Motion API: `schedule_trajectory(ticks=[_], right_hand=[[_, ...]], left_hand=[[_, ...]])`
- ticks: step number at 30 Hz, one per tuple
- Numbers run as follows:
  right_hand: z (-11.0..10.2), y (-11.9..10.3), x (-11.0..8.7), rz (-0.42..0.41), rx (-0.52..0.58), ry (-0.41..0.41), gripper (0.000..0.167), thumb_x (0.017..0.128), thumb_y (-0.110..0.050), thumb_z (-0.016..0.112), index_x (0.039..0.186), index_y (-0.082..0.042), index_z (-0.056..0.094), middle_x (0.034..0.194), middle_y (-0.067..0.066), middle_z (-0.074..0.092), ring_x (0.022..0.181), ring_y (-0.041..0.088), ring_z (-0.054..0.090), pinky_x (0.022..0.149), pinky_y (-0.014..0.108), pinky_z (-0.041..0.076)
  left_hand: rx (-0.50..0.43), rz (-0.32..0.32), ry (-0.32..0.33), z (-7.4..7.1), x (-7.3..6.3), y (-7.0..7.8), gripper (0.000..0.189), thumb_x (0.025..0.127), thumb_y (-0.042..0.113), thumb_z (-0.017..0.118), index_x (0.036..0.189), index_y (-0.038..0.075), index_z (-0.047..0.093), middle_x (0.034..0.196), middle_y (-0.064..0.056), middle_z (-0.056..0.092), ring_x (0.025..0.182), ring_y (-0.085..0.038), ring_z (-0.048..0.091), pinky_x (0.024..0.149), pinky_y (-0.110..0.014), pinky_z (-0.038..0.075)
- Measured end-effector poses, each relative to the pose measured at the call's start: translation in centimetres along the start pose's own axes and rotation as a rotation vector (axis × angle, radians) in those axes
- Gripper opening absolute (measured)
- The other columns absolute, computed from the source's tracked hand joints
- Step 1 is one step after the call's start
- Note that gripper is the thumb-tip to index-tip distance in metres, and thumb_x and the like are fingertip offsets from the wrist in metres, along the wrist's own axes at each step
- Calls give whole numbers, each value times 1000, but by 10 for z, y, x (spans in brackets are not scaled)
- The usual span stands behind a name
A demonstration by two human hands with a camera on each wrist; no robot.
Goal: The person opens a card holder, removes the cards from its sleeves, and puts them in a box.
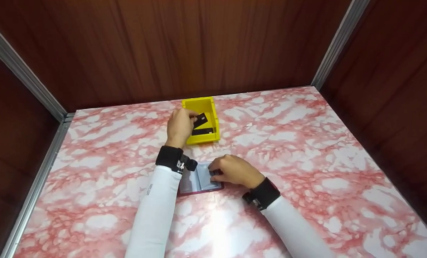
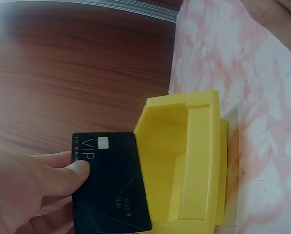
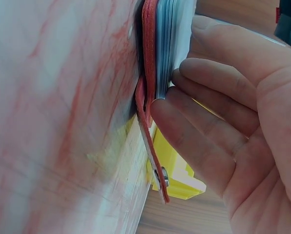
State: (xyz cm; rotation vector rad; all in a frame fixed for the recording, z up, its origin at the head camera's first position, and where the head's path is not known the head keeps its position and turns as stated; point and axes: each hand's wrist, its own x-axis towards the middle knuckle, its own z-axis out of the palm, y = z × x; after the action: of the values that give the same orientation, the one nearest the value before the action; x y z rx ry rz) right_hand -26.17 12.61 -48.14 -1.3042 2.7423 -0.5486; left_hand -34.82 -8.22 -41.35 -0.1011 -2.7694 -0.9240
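My left hand (image 1: 179,126) pinches a black card (image 2: 111,187) between thumb and fingers, at the yellow bin (image 2: 204,161). The card bears "VIP" lettering and a chip. Another black card (image 1: 202,131) lies inside the bin near its front wall. Closer to me, a card holder (image 1: 189,183) lies spread on the table, with clear plastic sleeves (image 3: 169,39) and a red cover (image 3: 149,44). My right hand (image 1: 236,171) is at its right side; in the right wrist view, slightly bent fingers touch the sleeves' edge. The left forearm covers part of the holder.
A snap strap (image 3: 153,151) sticks out from the holder's cover. The table (image 1: 288,143) has a red and white marbled top. Dark wooden panels (image 1: 199,46) with metal corner rails (image 1: 338,46) stand around its back and sides.
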Motion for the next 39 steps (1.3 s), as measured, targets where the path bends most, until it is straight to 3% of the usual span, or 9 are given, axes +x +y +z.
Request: schedule_trajectory(ticks=[4,13,21,30,39], right_hand=[[1,-1,-1,-13,-5,7,20,96,-25,85,110,-10,83,100,3,83,87,16,73,85,36,65],[-1,0,-1,-4,-18,15,19,96,-25,85,109,-11,83,97,2,82,83,14,71,83,34,64],[0,1,0,-3,-26,6,19,96,-27,85,108,-12,83,97,1,82,82,14,70,81,33,64],[2,-1,2,-2,-23,5,18,97,-28,84,108,-13,84,95,0,82,81,13,69,79,32,63],[0,-2,0,-8,-34,4,17,96,-27,84,106,-12,84,95,1,82,80,13,70,78,32,63]], left_hand=[[50,34,35,5,0,2,20,104,12,72,119,12,85,122,-15,82,118,-37,75,103,-50,60],[98,87,40,16,3,14,18,104,13,72,116,13,86,119,-14,83,113,-37,77,100,-51,62],[223,108,6,36,8,8,22,105,7,66,112,13,87,116,-13,84,110,-39,79,99,-53,61],[302,143,-28,50,7,2,33,105,2,53,100,6,85,109,-20,83,101,-43,80,89,-56,64],[410,224,6,61,3,2,28,104,-2,54,104,-2,82,102,-25,81,99,-43,78,91,-58,62]])
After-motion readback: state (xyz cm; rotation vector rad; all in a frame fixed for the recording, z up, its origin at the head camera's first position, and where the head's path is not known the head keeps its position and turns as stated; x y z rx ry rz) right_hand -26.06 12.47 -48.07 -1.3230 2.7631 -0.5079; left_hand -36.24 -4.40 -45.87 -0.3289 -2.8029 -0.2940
